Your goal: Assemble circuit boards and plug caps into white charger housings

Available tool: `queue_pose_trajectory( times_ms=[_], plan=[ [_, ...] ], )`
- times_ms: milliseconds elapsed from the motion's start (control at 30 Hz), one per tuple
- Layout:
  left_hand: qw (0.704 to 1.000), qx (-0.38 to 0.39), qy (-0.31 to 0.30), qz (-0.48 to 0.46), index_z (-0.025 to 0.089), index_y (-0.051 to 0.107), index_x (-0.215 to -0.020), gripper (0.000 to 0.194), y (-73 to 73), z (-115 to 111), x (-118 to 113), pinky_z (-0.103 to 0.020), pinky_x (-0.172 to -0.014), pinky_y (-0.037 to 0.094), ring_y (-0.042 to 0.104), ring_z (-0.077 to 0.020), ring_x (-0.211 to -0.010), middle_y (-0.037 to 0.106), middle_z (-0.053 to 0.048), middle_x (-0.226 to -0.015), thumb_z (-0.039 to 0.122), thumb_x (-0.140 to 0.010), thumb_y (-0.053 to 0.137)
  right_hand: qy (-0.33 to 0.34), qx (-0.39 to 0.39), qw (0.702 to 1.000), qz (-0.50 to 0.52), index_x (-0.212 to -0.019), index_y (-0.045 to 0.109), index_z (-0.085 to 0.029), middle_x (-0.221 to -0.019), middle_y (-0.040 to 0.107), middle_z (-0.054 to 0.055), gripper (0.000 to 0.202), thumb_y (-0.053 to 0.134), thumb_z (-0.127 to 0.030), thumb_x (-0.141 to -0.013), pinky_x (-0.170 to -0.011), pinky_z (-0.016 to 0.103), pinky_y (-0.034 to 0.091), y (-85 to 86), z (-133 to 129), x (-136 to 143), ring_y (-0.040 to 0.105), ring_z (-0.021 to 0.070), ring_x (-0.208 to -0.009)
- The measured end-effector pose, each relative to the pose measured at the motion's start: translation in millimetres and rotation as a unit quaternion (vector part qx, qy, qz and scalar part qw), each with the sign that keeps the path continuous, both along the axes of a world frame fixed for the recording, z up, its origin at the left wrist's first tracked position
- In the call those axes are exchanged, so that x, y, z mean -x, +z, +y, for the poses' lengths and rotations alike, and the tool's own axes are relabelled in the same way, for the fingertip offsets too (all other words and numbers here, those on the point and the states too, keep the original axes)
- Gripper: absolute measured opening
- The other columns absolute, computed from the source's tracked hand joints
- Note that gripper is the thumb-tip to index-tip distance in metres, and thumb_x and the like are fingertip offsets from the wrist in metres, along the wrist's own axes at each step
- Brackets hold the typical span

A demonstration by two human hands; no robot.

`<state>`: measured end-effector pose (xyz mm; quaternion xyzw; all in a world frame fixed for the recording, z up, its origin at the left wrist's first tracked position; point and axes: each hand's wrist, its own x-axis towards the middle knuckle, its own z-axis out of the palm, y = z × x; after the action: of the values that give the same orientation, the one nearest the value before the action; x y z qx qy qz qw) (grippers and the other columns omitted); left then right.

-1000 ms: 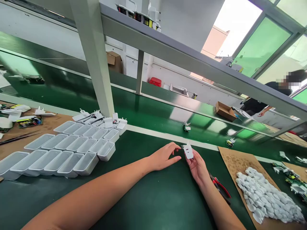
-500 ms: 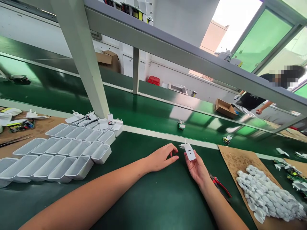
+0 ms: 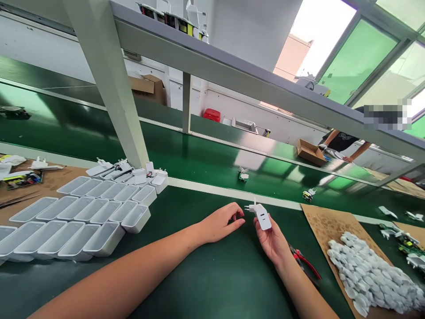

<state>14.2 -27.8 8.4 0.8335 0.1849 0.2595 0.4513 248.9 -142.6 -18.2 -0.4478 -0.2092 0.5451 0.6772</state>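
Plug housing point(image 3: 262, 217) is white with 2 dark slots.

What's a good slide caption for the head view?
Right hand holds a white pronged adapter over the green bench, left hand nearby, rows of open white cases at left.

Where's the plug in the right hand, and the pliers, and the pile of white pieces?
White plug point(image 3: 264, 221), head view: slotted face.
Pliers point(image 3: 307, 260), head view: red handle.
Pile of white pieces point(image 3: 372, 272), head view: its middle.
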Motion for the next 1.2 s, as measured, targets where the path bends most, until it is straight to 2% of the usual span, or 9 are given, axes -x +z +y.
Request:
queue_pose_trajectory(
  times_ms=[133,267,333,467,533,667,733,933,1200],
  plan=[
    [1.000,0.001,0.000,0.000,0.023,0.065,-0.118,0.028,0.4,0,0,-0.034,-0.086,0.055,0.064,-0.0188,-0.095,0.066,-0.005,-0.112,0.048,-0.108,0.055,0.004,-0.007,1.000,-0.030,-0.109,0.081,-0.021,-0.107,0.083,0.007,0.040,0.092,-0.050,-0.083,-0.081,0.031,0.071,9.6,0,7,0.081,0.0211,-0.092],
    [1.000,0.005,0.004,0.005,0.024,0.066,-0.117,0.028,1.6,0,1,-0.035,-0.085,0.055,0.063,-0.0190,-0.095,0.067,-0.005,-0.111,0.048,-0.108,0.055,-0.076,-0.052,0.979,-0.184,-0.107,0.078,-0.023,-0.108,0.080,0.006,0.035,0.092,-0.044,-0.084,-0.080,0.034,0.068,23.6,-4,10,0.077,0.0203,-0.091],
    [1.000,0.012,0.013,0.002,0.024,0.066,-0.115,0.028,1.7,-1,1,-0.035,-0.084,0.055,0.063,-0.0189,-0.093,0.067,-0.004,-0.109,0.049,-0.108,0.055,-0.139,-0.116,0.937,-0.300,-0.109,0.078,-0.024,-0.111,0.077,0.007,0.030,0.091,-0.038,-0.086,-0.089,0.038,0.066,28.7,-9,8,0.076,0.0230,-0.102],
    [0.999,0.027,0.041,-0.010,0.023,0.066,-0.111,0.029,1.3,0,0,-0.035,-0.083,0.054,0.062,-0.0189,-0.090,0.066,-0.004,-0.106,0.049,-0.108,0.054,-0.221,-0.228,0.816,-0.483,-0.117,0.079,-0.028,-0.121,0.073,0.011,0.025,0.083,-0.027,-0.092,-0.100,0.048,0.065,28.3,-16,2,0.072,0.0282,-0.120],
    [0.998,0.027,0.047,-0.015,0.023,0.066,-0.109,0.030,1.1,2,-1,-0.035,-0.083,0.054,0.060,-0.0191,-0.090,0.066,-0.005,-0.105,0.049,-0.109,0.052,-0.175,-0.227,0.780,-0.557,-0.121,0.079,-0.031,-0.121,0.075,0.011,0.026,0.079,-0.023,-0.096,-0.099,0.048,0.066,23.0,-13,1,0.074,0.0282,-0.117],
    [0.997,0.035,0.058,-0.047,0.022,0.062,-0.105,0.031,-0.4,4,-2,-0.035,-0.087,0.054,0.061,-0.0199,-0.094,0.066,-0.005,-0.106,0.049,-0.110,0.050,0.067,-0.197,0.733,-0.647,-0.143,0.070,-0.034,-0.142,0.073,0.010,0.041,0.062,-0.020,-0.106,-0.114,0.051,0.060,11.1,-2,6,0.071,0.0274,-0.131],
    [0.995,0.041,0.065,-0.062,0.022,0.062,-0.107,0.030,-1.7,4,-2,-0.036,-0.088,0.053,0.061,-0.0206,-0.096,0.066,-0.005,-0.107,0.049,-0.111,0.049,0.101,-0.191,0.715,-0.665,-0.152,0.063,-0.035,-0.152,0.067,0.009,0.048,0.057,-0.019,-0.107,-0.120,0.052,0.056,7.5,0,9,0.066,0.0271,-0.140],
    [0.994,0.034,0.084,-0.061,0.022,0.060,-0.104,0.028,-3.0,4,-2,-0.033,-0.082,0.050,0.059,-0.0192,-0.089,0.064,-0.003,-0.099,0.046,-0.111,0.049,0.053,-0.221,0.684,-0.693,-0.153,0.062,-0.039,-0.147,0.072,0.007,0.054,0.064,-0.017,-0.104,-0.113,0.050,0.062,3.5,-3,13,0.071,0.0276,-0.132],
    [0.993,0.042,0.105,-0.037,0.022,0.060,-0.102,0.028,-6.9,7,-3,-0.033,-0.077,0.049,0.058,-0.0191,-0.084,0.064,-0.002,-0.095,0.048,-0.109,0.052,-0.044,-0.246,0.723,-0.644,-0.132,0.078,-0.037,-0.128,0.080,0.006,0.039,0.065,-0.015,-0.104,-0.104,0.048,0.066,19.4,-6,15,0.077,0.0262,-0.119]
  ],
)
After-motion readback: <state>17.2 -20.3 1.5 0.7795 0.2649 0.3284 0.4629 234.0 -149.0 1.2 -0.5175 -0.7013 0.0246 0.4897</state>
